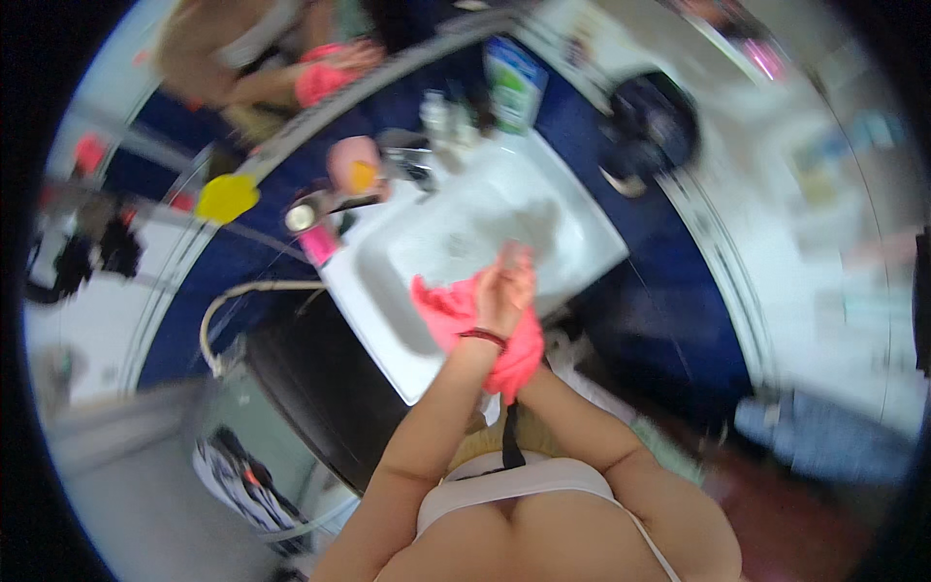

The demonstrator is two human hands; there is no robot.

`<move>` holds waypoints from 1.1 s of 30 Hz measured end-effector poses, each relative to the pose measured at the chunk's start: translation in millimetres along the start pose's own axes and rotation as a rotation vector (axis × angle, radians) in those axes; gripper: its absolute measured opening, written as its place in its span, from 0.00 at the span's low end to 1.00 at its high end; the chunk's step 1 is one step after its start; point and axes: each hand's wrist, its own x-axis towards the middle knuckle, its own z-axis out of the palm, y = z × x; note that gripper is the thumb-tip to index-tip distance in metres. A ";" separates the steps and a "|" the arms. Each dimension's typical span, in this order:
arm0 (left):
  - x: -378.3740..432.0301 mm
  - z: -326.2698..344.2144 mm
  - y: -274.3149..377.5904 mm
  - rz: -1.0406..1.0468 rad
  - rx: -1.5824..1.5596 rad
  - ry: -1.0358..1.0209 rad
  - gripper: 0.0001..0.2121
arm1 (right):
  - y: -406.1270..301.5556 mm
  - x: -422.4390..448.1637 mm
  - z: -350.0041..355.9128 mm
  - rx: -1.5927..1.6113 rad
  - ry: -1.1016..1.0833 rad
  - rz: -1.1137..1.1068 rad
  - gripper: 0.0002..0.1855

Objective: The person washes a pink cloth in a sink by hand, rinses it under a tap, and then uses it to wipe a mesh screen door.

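A crumpled coral-pink cloth [520, 356] lies against my wrists, over the near edge of a white washbasin [407, 273]. My left hand [504, 287], with a dark red band at the wrist, is over the cloth, its blurred fingers pointing into the basin. Whether they grip anything is unclear. My right forearm runs in under the cloth from the right, and my right hand is hidden there. A metal tap [418, 167] stands at the basin's far left side. Water or shadow shows in the bowl.
Pump bottles [435, 116] and a green-and-white pack [515, 87] stand behind the basin. Pink containers [354, 167] sit at its left corner. A yellow item [228, 198] hangs near the mirror edge. A dark round object [651, 124] is at right, a hose [247, 287] at left.
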 end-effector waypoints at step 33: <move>-463.1 74.4 -506.2 -0.957 1.287 -1.823 0.25 | -432.2 -564.6 -82.8 -0.005 0.311 -0.947 0.23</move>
